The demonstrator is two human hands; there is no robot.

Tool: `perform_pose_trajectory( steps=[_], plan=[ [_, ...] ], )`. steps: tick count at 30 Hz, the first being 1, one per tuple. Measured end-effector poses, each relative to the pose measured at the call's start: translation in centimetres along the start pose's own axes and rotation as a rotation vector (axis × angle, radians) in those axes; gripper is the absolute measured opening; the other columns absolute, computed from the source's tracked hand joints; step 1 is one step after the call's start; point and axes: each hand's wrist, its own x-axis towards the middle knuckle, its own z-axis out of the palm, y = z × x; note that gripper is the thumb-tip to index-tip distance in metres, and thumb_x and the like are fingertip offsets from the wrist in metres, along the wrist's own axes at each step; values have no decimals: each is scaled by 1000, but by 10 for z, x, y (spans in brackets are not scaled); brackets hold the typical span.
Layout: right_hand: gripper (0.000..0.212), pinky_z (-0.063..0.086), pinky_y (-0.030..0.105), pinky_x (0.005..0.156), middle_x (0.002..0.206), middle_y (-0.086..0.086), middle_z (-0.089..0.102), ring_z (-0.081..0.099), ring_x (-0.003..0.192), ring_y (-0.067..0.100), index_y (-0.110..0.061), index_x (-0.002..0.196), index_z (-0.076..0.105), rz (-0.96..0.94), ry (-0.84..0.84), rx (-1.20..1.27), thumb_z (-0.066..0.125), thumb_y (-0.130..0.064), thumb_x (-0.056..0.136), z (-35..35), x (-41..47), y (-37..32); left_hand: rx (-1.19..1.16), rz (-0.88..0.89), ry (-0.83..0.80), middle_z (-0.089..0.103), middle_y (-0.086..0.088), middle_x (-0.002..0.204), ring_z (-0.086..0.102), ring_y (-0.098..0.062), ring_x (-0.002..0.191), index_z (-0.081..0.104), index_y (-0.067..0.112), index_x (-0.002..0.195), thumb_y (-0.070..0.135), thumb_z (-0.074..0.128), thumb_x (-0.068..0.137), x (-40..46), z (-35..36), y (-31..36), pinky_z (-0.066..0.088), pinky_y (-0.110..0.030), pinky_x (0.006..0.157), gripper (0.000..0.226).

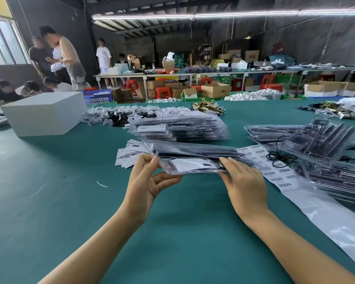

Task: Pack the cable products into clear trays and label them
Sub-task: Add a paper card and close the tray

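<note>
I hold a clear plastic tray [193, 158] with a black cable product and a white card inside, just above the green table [49, 201]. My left hand [146, 181] pinches its left corner between thumb and fingers. My right hand [244, 181] grips its right end, fingers laid over the top. Behind it lies a stack of packed trays [180, 128]. A barcode label sheet [275, 171] lies to the right, with a loose black cable [279, 156] on it. More clear trays [320, 140] are heaped at the right.
White paper cards [129, 154] are scattered left of the tray. A white box [43, 115] stands at far left. Bagged small parts [131, 113] and brass fittings [209, 106] line the table's far edge. Several people stand and crouch at back left.
</note>
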Motion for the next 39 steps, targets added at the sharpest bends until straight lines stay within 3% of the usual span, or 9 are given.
perform_pose_trajectory(
  steps=[5,10,13,15,20,24,27,31,39],
  plan=[
    [25,50,38,66,89,6,73,69,73,29,-5,102,71,16,129,70,75,-16,80,-8,8,4,167,-11,52,62,-11,82,70,-35,77,47,7,89,30,56,92,-5,1,-7,58,-35,62,24],
    [33,32,25,54,60,-4,55,43,46,20,-6,101,68,263,257,281,55,-35,93,-25,29,4,420,-188,139,61,-8,68,65,-22,60,53,5,84,27,43,100,-9,-2,-29,53,-28,53,29],
    [23,42,27,61,69,-15,59,54,61,6,-25,93,63,510,306,746,52,-45,90,-38,35,6,457,-187,128,61,-7,68,66,-22,63,55,4,84,27,46,99,-6,-3,-32,54,-29,54,29],
    [7,53,26,73,82,-15,66,66,79,15,-38,88,61,651,286,1092,56,-44,88,-46,41,5,445,-184,133,61,-7,73,68,-24,69,54,3,87,30,49,98,-6,-4,-32,56,-30,57,29],
    [8,56,28,60,81,4,72,71,68,22,-21,89,58,1072,50,1680,59,-12,91,-45,40,3,388,-188,155,66,-6,103,71,-20,91,55,11,108,52,63,76,-4,-6,-32,57,-32,74,52],
    [12,53,40,73,82,7,74,67,85,30,-10,93,64,1395,-110,1895,59,-4,85,-32,24,-9,214,-198,97,68,0,108,67,-24,104,56,15,107,53,64,70,0,-11,-31,52,-36,89,54],
    [14,52,45,80,90,8,74,67,93,36,-7,87,64,1431,-185,1997,62,-1,74,-27,16,-17,-15,-204,90,69,5,92,66,-33,105,55,15,108,33,64,81,4,-18,-31,54,-40,92,34],
    [14,55,48,84,97,12,73,68,97,35,-3,86,64,1369,-277,2074,59,0,73,-21,11,-19,-159,-249,85,71,-11,106,70,-32,89,54,13,117,8,65,76,10,-26,-26,58,-36,79,42],
    [27,50,48,86,109,8,71,68,101,32,-13,101,65,1334,-384,2020,65,-8,75,-14,10,-10,-194,-273,118,71,-18,104,71,-34,86,53,13,99,3,63,73,17,-34,-23,59,-35,70,29]
  ],
)
